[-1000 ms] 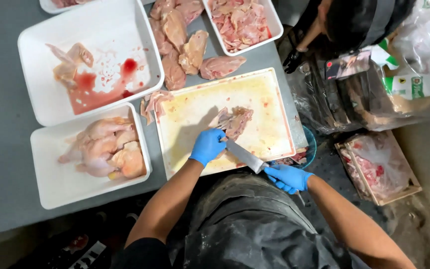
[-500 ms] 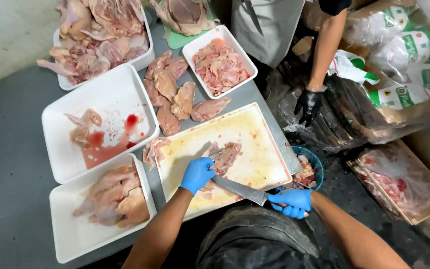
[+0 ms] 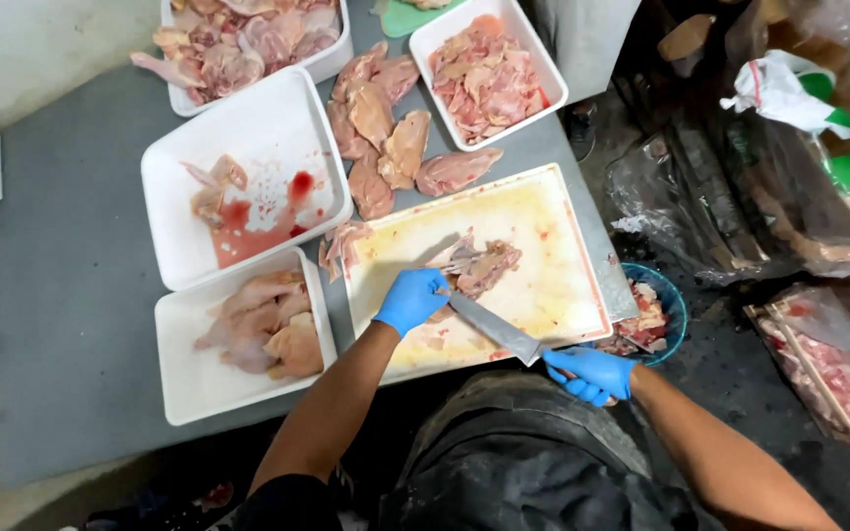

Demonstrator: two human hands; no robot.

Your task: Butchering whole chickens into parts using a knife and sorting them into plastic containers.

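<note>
Gloved hands (image 3: 411, 300) slice raw chicken (image 3: 479, 267) with steel knife (image 3: 494, 329).

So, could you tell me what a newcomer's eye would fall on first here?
Probably the two blue-gloved hands at the yellowed cutting board: the left hand presses a piece of raw chicken on it while the right hand holds a long knife laid across the board. Next, the white trays of raw chicken to the left and above, above all the tray with red liquid pooled in it.
</note>
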